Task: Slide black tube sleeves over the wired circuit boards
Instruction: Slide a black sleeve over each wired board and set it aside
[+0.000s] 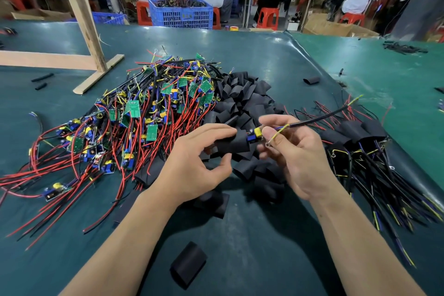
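My left hand (201,158) holds a black tube sleeve (234,144) between fingers and thumb. A small circuit board (255,134) with blue and yellow parts sticks out of the sleeve's right end. My right hand (292,154) pinches that board end and its black cable (319,118), which runs up to the right. A big heap of wired circuit boards (149,113) with red wires lies to the left. Behind my hands is a pile of loose black sleeves (242,98).
Sleeved boards with black cables (370,158) lie at the right. A single sleeve (188,263) rests near the front on the green mat (264,247). A wooden frame (84,31) stands at back left. People sit at benches beyond, by a blue crate (182,13).
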Tool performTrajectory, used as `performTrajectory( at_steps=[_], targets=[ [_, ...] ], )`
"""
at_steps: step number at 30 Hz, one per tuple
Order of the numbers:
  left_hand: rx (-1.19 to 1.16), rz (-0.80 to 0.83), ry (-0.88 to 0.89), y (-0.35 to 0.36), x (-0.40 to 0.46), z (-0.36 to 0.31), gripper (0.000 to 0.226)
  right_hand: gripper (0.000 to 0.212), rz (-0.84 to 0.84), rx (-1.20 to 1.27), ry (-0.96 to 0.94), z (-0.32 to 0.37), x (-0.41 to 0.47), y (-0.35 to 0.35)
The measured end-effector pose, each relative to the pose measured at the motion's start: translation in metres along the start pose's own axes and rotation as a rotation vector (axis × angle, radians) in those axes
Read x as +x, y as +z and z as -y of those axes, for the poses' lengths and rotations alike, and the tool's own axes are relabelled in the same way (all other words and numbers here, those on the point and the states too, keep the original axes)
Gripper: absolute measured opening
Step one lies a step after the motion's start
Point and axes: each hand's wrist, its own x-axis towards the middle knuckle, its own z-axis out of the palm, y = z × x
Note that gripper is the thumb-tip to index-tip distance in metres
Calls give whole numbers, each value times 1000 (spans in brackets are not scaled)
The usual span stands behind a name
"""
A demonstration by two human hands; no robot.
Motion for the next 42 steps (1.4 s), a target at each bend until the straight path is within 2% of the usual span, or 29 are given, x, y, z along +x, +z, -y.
performTrajectory(
  at_steps=[5,11,18,24,27,36,42],
  targets=[
    [-7,-84,53,0,1,-1,39,11,-54,158,51,1,0,4],
    [2,-191,100,2,3,-2,36,12,-44,294,131,3,-1,8],
    [-84,-150,47,0,2,-3,32,14,2,334,149,8,-1,6],
    [-142,-119,26,1,1,-3,32,13,-31,416,276,9,0,5],
    [-168,-103,14,0,1,-4,32,13,-40,414,278,9,0,6],
    [-476,-147,-148,3,2,-4,33,16,-16,432,265,7,0,7],
    [-506,-98,-180,4,1,-4,29,11,-37,443,316,11,0,4]
  ],
)
